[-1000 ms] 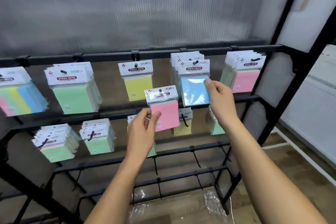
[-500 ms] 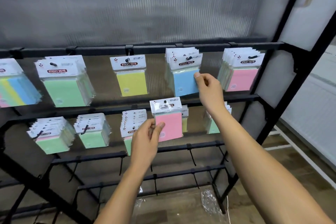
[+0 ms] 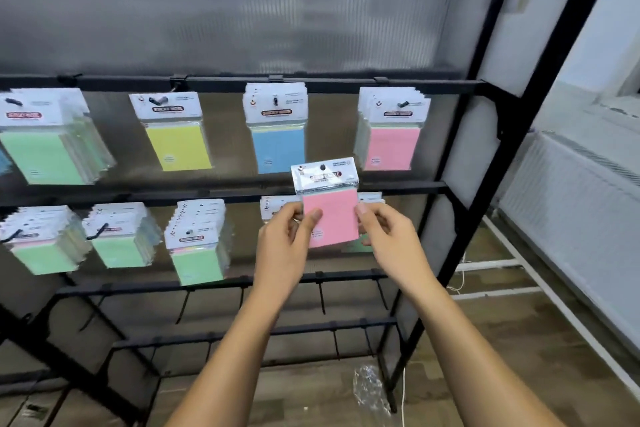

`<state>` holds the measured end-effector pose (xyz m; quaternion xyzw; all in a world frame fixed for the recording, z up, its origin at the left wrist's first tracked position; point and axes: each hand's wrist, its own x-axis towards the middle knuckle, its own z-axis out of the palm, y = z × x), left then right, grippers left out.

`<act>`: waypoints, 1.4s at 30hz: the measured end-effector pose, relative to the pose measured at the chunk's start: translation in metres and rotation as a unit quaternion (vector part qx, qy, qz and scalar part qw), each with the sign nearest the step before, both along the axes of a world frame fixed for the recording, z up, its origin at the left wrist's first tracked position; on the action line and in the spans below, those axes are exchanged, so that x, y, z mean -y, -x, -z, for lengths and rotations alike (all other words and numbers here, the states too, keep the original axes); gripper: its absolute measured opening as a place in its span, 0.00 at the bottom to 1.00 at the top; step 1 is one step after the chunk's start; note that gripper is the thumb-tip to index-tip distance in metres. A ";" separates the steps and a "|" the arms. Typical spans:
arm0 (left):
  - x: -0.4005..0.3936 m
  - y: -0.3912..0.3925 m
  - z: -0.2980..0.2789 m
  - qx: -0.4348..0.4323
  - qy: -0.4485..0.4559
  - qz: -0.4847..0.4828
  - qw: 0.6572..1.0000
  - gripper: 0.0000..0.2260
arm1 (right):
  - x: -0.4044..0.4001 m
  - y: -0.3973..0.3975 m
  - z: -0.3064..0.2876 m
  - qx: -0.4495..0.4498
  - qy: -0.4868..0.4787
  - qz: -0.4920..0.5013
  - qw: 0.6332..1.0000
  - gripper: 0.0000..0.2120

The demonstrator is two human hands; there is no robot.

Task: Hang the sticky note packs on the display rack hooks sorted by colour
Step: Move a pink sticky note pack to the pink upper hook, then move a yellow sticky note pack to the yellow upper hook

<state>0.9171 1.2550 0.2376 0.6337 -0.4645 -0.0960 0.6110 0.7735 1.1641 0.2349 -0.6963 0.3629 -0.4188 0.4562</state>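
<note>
A: Two hands on one pink sticky note pack (image 3: 329, 206) — left hand (image 3: 284, 246) pinches its left edge with the thumb on the front, right hand (image 3: 391, 239) pinches the right edge. It's off the hooks, in front of the second rail (image 3: 214, 196).

B: Header reads "STICKY NOTE"; smaller print's too blurry. The pink stack (image 3: 389, 130) hangs up and to the right, with the black rack post (image 3: 485, 163) just past it.

Both bare arms reach up and forward, close together. The left hand (image 3: 287, 239) pinches the pink pack (image 3: 330, 218) with its thumb on the front. The right hand (image 3: 388, 236) holds the other edge with curled fingers (image 3: 363, 210).
</note>
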 end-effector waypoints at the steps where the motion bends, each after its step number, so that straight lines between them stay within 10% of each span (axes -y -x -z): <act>1: 0.006 0.008 -0.005 -0.001 0.002 0.008 1.000 0.04 | 0.001 0.007 -0.003 0.011 -0.001 -0.005 1.000 0.10; 28: 0.054 0.033 -0.039 0.280 -0.071 -0.106 0.951 0.06 | 0.052 0.046 -0.070 0.143 0.073 0.055 0.985 0.11; 42: 0.053 0.023 -0.028 0.280 -0.080 -0.105 0.951 0.07 | 0.070 0.036 -0.059 0.114 0.045 0.065 0.990 0.19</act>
